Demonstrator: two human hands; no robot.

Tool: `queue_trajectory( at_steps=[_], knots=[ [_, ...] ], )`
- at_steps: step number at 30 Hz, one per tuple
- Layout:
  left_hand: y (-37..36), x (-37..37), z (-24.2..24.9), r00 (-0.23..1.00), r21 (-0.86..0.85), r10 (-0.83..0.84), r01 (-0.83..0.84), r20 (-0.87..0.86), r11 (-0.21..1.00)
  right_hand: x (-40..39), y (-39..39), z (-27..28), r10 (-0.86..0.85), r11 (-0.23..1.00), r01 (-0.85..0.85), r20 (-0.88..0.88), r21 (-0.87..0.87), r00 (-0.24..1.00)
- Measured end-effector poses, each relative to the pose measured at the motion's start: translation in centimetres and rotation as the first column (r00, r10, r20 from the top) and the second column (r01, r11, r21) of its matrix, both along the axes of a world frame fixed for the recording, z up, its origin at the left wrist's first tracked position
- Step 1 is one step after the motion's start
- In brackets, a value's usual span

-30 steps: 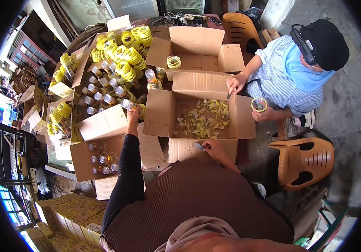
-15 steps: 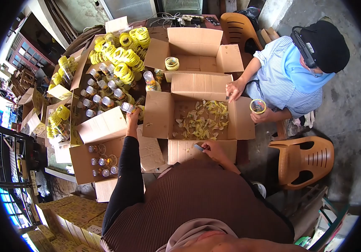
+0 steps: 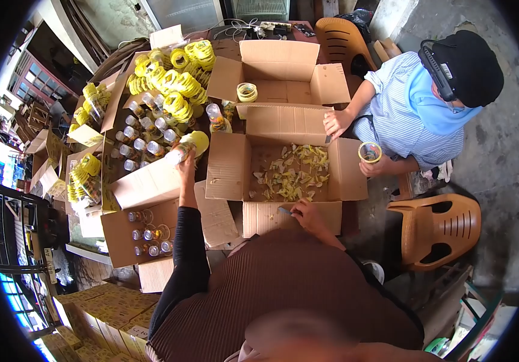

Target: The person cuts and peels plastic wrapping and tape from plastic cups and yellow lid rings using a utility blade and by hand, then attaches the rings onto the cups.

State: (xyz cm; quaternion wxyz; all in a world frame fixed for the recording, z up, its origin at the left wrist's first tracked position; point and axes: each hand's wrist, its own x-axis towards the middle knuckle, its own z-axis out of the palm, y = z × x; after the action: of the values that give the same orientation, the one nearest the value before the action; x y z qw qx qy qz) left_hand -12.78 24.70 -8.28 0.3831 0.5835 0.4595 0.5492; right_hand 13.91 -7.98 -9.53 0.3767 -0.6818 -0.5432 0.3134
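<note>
1. The left hand [image 3: 185, 161] is stretched out ahead, fingers wrapped round a clear bottle [image 3: 185, 146] with a yellow label; the bottle lies on its side in the grip, sticking out above the knuckles and angled up to the right.
2. That bottle hangs over the near edge of the open box of bottles [image 3: 145, 136], just beside the standing rows of capped bottles.
3. The right hand [image 3: 307, 216] is pulled in close to the body, pinching a small blue-handled cutter [image 3: 284, 210] that pokes out to the left of the fingers.
4. The cutter sits right against the front flap of the big scrap box [image 3: 229, 166], whose floor is littered with peeled yellow label scraps [image 3: 292, 172].
5. So the two hands are well apart: bottle out at the left, cutter near the body at the middle.
6. Across the scrap box, a co-worker in a striped shirt holds a yellow-rimmed jar [image 3: 370, 151] in one hand, the other hand resting on the box's far flap.
7. Yellow tape rolls [image 3: 172, 75] are heaped behind the bottles.
</note>
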Motion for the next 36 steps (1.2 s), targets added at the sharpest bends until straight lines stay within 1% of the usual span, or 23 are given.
queue_trajectory(
  at_steps=[2, 3, 4, 6, 7, 8, 9, 10, 11, 12, 13, 14, 16, 18, 19, 20, 22, 23, 26, 28, 30, 34, 36],
  knots=[
    [-0.8, -0.2, 1.9, 0.994, 0.049, 0.064, -0.068, 0.085, 0.996, 0.1, 0.1, 0.5, 0.0, 1.0, 0.0, 0.029, -0.002, 1.0],
    [-1.7, -0.3, 3.5, 0.981, 0.001, 0.01, -0.011, 0.194, 1.0, 0.1, 0.1, 0.7, 0.007, 0.999, -0.013, 0.139, 0.038, 0.99],
    [-1.5, -0.9, 3.1, 0.953, -0.021, 0.055, -0.051, 0.298, 0.998, 0.2, 0.1, 0.9, 0.011, 0.997, -0.031, 0.247, 0.075, 0.969],
    [-1.4, -2.1, 3.3, 0.876, -0.21, 0.112, -0.013, 0.469, 0.978, 0.4, 0.2, 1.3, 0.017, 0.997, -0.04, 0.309, 0.068, 0.951],
    [-1.5, -3.1, 3.0, 0.875, -0.208, 0.114, -0.016, 0.47, 0.978, 0.4, 0.2, 1.6, 0.021, 0.997, -0.047, 0.371, 0.061, 0.928],
    [-1.7, -4.1, 2.5, 0.801, -0.212, 0.024, 0.129, 0.598, 0.969, 0.4, 0.4, 1.9, 0.024, 0.997, -0.051, 0.372, 0.061, 0.928],
    [-2.3, -4.6, 2.5, 0.699, -0.195, -0.054, 0.271, 0.713, 0.943, 0.2, 0.8, 2.3, -0.055, 0.996, 0.03, 0.31, 0.086, 0.949],
    [-2.8, -4.7, 2.3, 0.699, -0.195, -0.051, 0.268, 0.714, 0.944, 0.1, 1.1, 2.7, -0.135, 0.988, 0.113, 0.244, 0.105, 0.96],
    [-3.5, -4.6, 2.0, 0.593, -0.076, -0.222, 0.435, 0.774, 0.897, 0.0, 1.6, 3.1, -0.133, 0.988, 0.111, 0.244, 0.104, 0.961],
    [-4.2, -4.2, 2.2, 0.455, 0.055, -0.378, 0.578, 0.807, 0.814, 0.1, 2.4, 3.6, -0.13, 0.983, 0.113, 0.114, 0.143, 0.985],
    [-5.4, -3.2, 3.5, 0.446, 0.016, -0.402, 0.654, 0.8, 0.756, 0.0, 3.2, 4.5, -0.121, 0.976, 0.122, -0.018, 0.182, 0.992],
    [-6.2, -2.1, 3.4, 0.402, 0.01, -0.402, 0.697, 0.823, 0.717, -0.2, 3.9, 5.5, -0.124, 0.975, 0.125, -0.016, 0.184, 0.992],
    [-8.6, -0.1, 2.7, 0.507, -0.217, -0.214, 0.66, 0.835, 0.719, -0.9, 5.2, 8.5, -0.09, 0.941, 0.128, -0.135, 0.312, 0.987],
    [-10.6, 1.6, 2.2, 0.479, -0.233, -0.224, 0.719, 0.849, 0.655, -1.0, 6.1, 10.5, -0.054, 0.956, 0.074, -0.078, 0.284, 0.995],
    [-11.6, 2.8, 3.1, 0.549, -0.296, -0.22, 0.697, 0.806, 0.653, -1.4, 6.7, 11.6, -0.034, 0.936, 0.075, -0.123, 0.344, 0.992],
    [-12.2, 3.3, 2.4, 0.487, -0.281, -0.199, 0.74, 0.85, 0.612, -1.6, 7.1, 12.3, -0.01, 0.912, 0.077, -0.165, 0.403, 0.986],
    [-14.0, 4.9, 4.5, 0.435, -0.269, -0.209, 0.8, 0.876, 0.537, -1.3, 7.5, 12.7, 0.036, 0.92, 0.031, -0.163, 0.392, 0.986],
    [-14.6, 5.2, 5.4, 0.358, -0.247, -0.166, 0.849, 0.919, 0.467, -1.1, 7.6, 12.8, 0.085, 0.925, -0.016, -0.165, 0.379, 0.983],
    [-15.3, 5.5, 4.1, 0.342, -0.229, -0.174, 0.855, 0.923, 0.465, -0.4, 7.4, 12.8, 0.154, 0.931, -0.079, -0.187, 0.357, 0.97],
    [-15.4, 5.3, 3.6, 0.335, -0.237, -0.168, 0.872, 0.927, 0.429, 0.0, 7.3, 12.8, 0.147, 0.93, -0.087, -0.145, 0.357, 0.978],
    [-15.7, 5.1, 3.6, 0.327, -0.244, -0.162, 0.888, 0.931, 0.39, 0.3, 7.2, 12.8, 0.126, 0.919, -0.13, 0.036, 0.373, 0.991],
    [-16.3, 5.2, 3.4, 0.341, -0.282, -0.119, 0.893, 0.932, 0.352, 0.2, 7.1, 12.9, 0.153, 0.924, -0.161, 0.049, 0.347, 0.987],
    [-16.5, 5.3, 3.0, 0.34, -0.289, -0.102, 0.897, 0.935, 0.336, 0.3, 7.0, 12.4, 0.156, 0.951, -0.164, 0.05, 0.261, 0.986]
  ],
)
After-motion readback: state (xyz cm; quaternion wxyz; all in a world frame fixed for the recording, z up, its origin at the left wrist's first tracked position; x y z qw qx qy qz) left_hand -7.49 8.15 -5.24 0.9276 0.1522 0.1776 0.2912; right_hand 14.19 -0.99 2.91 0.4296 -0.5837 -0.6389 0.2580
